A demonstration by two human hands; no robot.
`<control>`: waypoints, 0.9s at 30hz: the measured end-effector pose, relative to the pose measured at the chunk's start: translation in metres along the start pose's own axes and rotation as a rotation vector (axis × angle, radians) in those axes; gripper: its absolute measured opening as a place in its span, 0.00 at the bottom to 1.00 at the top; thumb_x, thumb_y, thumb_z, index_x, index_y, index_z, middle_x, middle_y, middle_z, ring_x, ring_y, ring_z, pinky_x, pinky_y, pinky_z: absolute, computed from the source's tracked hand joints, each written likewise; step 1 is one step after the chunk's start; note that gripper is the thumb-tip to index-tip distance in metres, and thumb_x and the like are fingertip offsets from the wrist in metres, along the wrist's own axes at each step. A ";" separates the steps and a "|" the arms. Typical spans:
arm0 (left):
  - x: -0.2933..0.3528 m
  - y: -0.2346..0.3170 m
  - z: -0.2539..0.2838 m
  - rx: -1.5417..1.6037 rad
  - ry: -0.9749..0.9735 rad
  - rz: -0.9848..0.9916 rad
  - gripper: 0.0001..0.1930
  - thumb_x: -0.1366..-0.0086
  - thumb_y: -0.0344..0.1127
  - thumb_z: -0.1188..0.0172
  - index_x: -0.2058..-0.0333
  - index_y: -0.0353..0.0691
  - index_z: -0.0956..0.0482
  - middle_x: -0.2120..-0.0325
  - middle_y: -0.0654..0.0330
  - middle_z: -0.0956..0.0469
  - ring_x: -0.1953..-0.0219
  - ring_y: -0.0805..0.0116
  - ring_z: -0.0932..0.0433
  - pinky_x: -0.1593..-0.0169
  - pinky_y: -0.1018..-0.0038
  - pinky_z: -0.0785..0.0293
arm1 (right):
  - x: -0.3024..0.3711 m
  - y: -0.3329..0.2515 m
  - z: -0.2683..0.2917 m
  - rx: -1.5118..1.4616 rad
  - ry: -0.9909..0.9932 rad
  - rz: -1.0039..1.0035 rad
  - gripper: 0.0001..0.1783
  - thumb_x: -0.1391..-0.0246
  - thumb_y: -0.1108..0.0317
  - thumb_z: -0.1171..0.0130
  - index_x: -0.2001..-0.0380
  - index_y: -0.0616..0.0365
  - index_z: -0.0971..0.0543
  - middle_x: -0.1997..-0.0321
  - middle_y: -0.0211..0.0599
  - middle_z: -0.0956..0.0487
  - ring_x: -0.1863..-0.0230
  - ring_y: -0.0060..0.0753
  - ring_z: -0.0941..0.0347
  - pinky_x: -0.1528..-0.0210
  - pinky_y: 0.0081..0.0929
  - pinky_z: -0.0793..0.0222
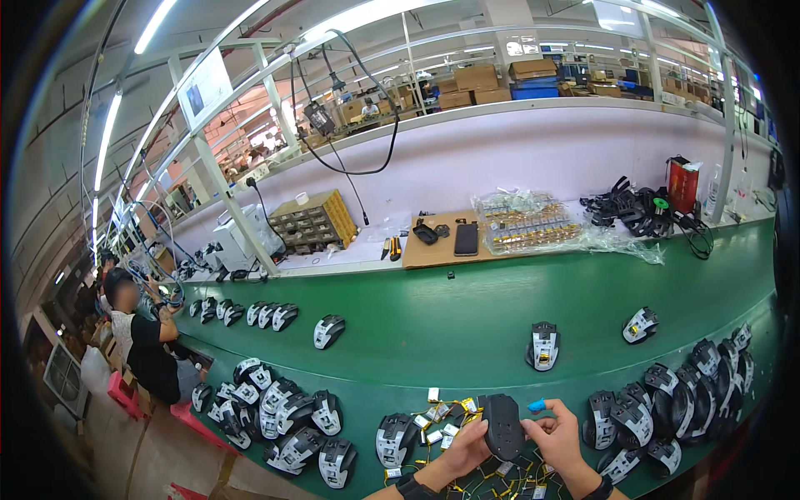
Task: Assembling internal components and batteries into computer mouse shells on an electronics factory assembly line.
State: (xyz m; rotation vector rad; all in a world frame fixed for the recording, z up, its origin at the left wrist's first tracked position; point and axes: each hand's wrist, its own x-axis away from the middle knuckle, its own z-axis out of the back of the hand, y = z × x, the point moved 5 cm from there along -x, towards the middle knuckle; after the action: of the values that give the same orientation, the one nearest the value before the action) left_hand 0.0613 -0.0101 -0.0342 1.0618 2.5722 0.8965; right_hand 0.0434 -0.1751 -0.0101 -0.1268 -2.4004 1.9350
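My left hand grips a black computer mouse by its left edge, the dark oval face with small holes toward me. At its right edge is my right hand, fingers curled, the thumb against the side. A blue cover sits on one fingertip of that hand. Beneath and around both hands lies a loose heap of small silver battery packs with yellow and dark wires. One half-assembled grey and black mouse stands just left of the heap.
Half-assembled mice are piled left and right; others are spaced along the green bench. A shelf behind holds cardboard, a phone, wrapped trays and a drawer cabinet. Another person works far left.
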 end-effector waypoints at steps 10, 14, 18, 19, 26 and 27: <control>0.001 -0.001 0.005 -0.035 0.147 0.001 0.34 0.33 0.52 0.54 0.38 0.33 0.44 0.43 0.47 0.34 0.41 0.52 0.32 0.36 0.60 0.40 | 0.002 0.000 -0.004 -0.219 -0.002 -0.090 0.11 0.49 0.81 0.40 0.63 0.67 0.29 0.67 0.40 0.23 0.68 0.25 0.23 0.63 0.21 0.25; 0.001 -0.001 0.006 -0.012 0.119 0.008 0.34 0.33 0.52 0.54 0.38 0.33 0.45 0.42 0.46 0.35 0.40 0.52 0.33 0.36 0.60 0.41 | 0.001 0.001 -0.004 -0.243 0.006 -0.127 0.09 0.49 0.82 0.40 0.64 0.69 0.28 0.67 0.40 0.22 0.66 0.27 0.23 0.60 0.22 0.26; -0.004 -0.005 0.000 0.070 0.069 -0.007 0.29 0.31 0.48 0.56 0.39 0.32 0.42 0.44 0.48 0.33 0.42 0.56 0.32 0.36 0.62 0.40 | 0.003 -0.006 -0.001 -0.036 -0.002 0.006 0.07 0.50 0.80 0.39 0.67 0.64 0.25 0.70 0.35 0.21 0.68 0.22 0.24 0.65 0.19 0.28; -0.003 -0.004 0.002 0.006 0.109 -0.011 0.32 0.33 0.51 0.56 0.38 0.32 0.44 0.43 0.47 0.35 0.41 0.53 0.33 0.36 0.61 0.42 | 0.004 -0.006 -0.001 0.080 0.012 0.051 0.07 0.50 0.79 0.39 0.67 0.64 0.25 0.70 0.34 0.21 0.68 0.22 0.24 0.65 0.19 0.29; -0.003 0.030 -0.014 0.001 -0.024 -0.181 0.40 0.39 0.50 0.42 0.35 0.39 0.49 0.45 0.52 0.33 0.46 0.55 0.28 0.42 0.63 0.32 | -0.001 -0.042 0.001 0.868 -0.343 0.387 0.20 0.63 0.71 0.31 0.63 0.64 0.23 0.69 0.42 0.21 0.71 0.42 0.23 0.65 0.28 0.27; -0.005 0.032 -0.016 -0.020 -0.033 -0.181 0.43 0.41 0.52 0.41 0.35 0.39 0.51 0.46 0.52 0.34 0.46 0.55 0.28 0.42 0.64 0.32 | 0.003 -0.045 -0.001 1.020 -0.434 0.487 0.21 0.64 0.71 0.31 0.62 0.63 0.23 0.70 0.42 0.22 0.72 0.46 0.24 0.66 0.30 0.27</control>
State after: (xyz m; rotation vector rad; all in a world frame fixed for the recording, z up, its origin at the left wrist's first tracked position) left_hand 0.0770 -0.0030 -0.0023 0.8157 2.5762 0.8507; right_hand 0.0393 -0.1830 0.0342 -0.2673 -1.2727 3.4281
